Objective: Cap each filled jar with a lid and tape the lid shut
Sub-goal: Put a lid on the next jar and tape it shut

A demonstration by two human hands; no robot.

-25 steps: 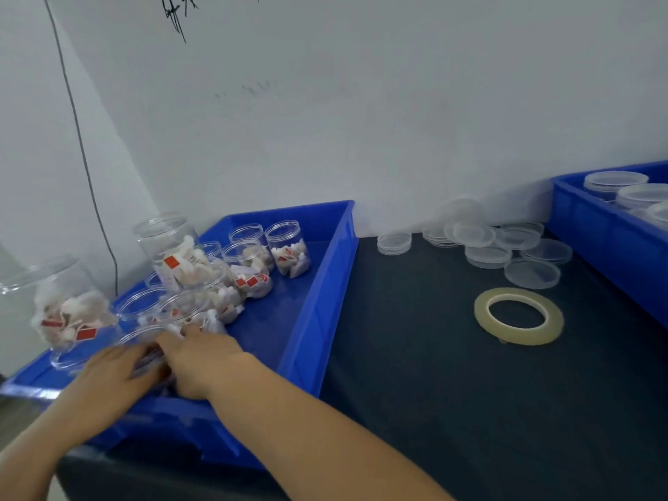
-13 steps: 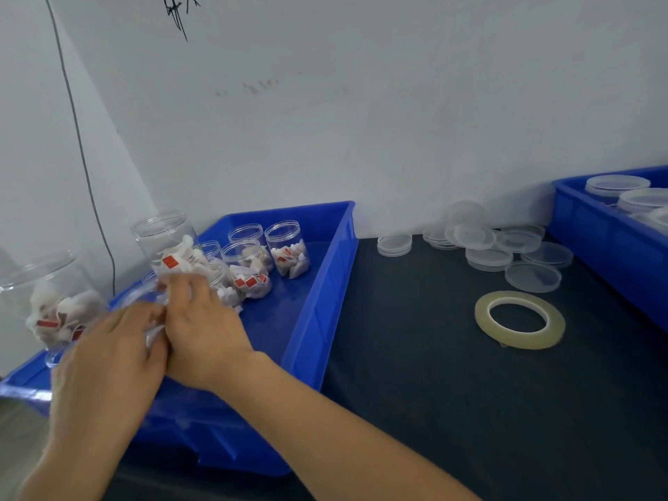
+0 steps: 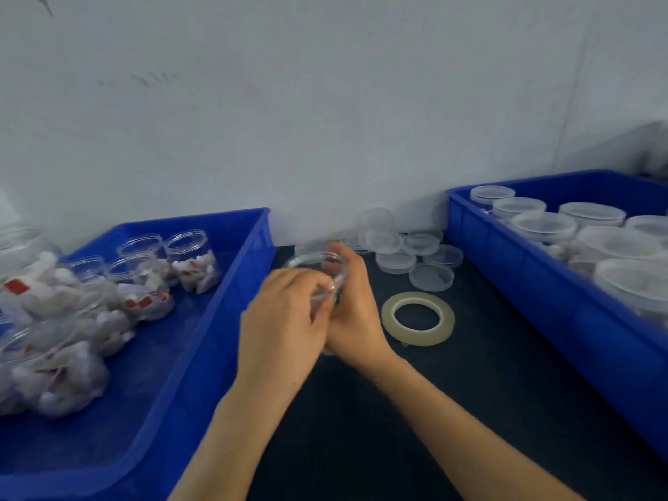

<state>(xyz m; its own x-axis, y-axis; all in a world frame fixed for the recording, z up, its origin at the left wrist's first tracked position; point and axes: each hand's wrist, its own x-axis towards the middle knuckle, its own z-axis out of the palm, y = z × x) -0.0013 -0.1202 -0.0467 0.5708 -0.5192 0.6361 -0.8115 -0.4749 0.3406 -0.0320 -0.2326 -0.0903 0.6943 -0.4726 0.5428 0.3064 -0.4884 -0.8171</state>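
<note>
Both hands hold one clear plastic jar above the dark table, between the two blue bins. My left hand wraps round its near side and my right hand grips its right side. Most of the jar is hidden by my fingers; only its open rim shows, blurred. A roll of clear tape lies flat on the table just right of my right hand. Loose clear lids lie in a cluster behind the tape, near the wall.
The left blue bin holds several open jars with white and red pieces. The right blue bin holds several capped jars. A white wall runs along the back of the dark table.
Both hands have lifted a jar out of the left bin and carried it right, over the bin wall to above the table. The view has swung right, showing more of the right bin.
</note>
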